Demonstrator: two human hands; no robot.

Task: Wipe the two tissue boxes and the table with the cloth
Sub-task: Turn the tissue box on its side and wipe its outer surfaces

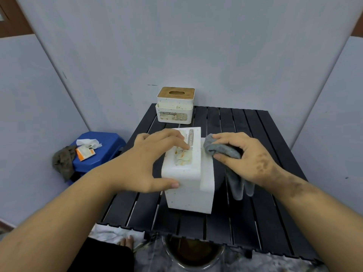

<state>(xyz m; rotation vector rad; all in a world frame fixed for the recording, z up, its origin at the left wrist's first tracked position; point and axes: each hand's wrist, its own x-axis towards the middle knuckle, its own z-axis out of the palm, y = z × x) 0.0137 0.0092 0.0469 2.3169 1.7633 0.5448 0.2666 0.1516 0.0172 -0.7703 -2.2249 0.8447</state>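
A white tissue box (189, 195) lies tipped over in the middle of the black slatted table (265, 213), its labelled face turned up. My left hand (149, 161) holds it from above, fingers on the label and thumb on the near edge. My right hand (249, 160) grips a grey cloth (220, 150) against the box's right side; the cloth's tail hangs down past my palm. A second white tissue box (174, 108) with a wooden lid stands upright at the table's far left corner.
A blue stool (104, 152) stands left of the table with a crumpled tissue, an orange packet and a dark rag on it. Grey walls close in behind and on both sides. A round dark bowl (193, 254) sits below the table's near edge.
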